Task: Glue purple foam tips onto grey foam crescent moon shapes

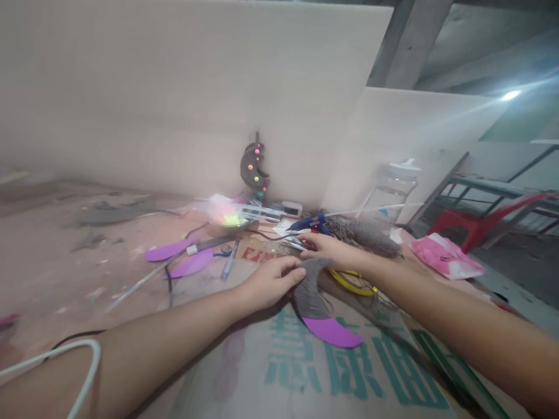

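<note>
**A:** Biggest first: printed cardboard sheet (pixel 271 378), spread flat under both forearms as a work mat.

**B:** And under the fingertips?

**A:** A grey crescent cut-out (pixel 308 291) with a bare purple tip, lying flat on the cardboard. Laid on its upper end, the left hand (pixel 268 283), fingers together and stretched out, pressing rather than gripping.

**B:** And the right hand (pixel 325 247)?

**A:** Stretched out beyond the crescent, fingertips at a thin silvery thing (pixel 296 241). Too blurred to tell whether closed on it or merely touching.

**B:** Anything else around those fingertips?

**A:** A heap of grey fluff (pixel 367 235) just to their right. A blue glue gun (pixel 311 223) just behind them. A yellow ring (pixel 351 283) under the right wrist, close beside the crescent. Purple foam shapes (pixel 174 256) well to the left of the left fingers.

**B:** Which step, then?

**A:** By the look of it, pinning the crescent steady while fetching a small tool. Grey covering seemingly unfinished, judging by that bare purple tip.

**B:** Calling for what next?

**A:** Left fingers planted so nothing slides. A sure pinch with the right. Care around the glue gun so near the knuckles.
</note>
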### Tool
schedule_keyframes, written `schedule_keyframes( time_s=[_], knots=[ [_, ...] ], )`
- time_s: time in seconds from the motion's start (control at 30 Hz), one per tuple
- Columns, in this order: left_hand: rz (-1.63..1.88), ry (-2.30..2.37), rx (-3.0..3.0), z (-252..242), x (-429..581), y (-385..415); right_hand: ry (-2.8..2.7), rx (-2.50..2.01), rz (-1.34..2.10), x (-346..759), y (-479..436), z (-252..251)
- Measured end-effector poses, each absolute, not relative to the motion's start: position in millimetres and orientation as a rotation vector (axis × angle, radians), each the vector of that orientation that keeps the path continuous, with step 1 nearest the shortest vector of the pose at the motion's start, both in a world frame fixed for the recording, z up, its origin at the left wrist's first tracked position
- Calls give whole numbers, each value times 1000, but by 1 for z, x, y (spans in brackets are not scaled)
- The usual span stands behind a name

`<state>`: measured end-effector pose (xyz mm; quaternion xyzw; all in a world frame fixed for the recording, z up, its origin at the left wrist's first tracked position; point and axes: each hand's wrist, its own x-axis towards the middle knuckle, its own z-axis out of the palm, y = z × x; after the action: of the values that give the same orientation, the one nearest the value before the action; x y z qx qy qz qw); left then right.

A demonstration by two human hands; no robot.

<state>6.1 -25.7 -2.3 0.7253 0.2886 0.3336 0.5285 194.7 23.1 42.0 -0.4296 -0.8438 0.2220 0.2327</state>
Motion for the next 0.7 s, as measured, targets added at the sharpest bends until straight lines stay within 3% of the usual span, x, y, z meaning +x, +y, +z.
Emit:
schedule_keyframes(
  time_s=[0.27,0.5,0.7],
  knots=[
    [711,729,1764,2,5,-30,-2302,-943,1329,107,51,80],
    [854,794,1650,-2,6,-23,-2024,-1155,1062,163,34,100],
    [1088,859,1599,-2,4,-18,-2052,-1188,697,206,-21,71]
  ],
)
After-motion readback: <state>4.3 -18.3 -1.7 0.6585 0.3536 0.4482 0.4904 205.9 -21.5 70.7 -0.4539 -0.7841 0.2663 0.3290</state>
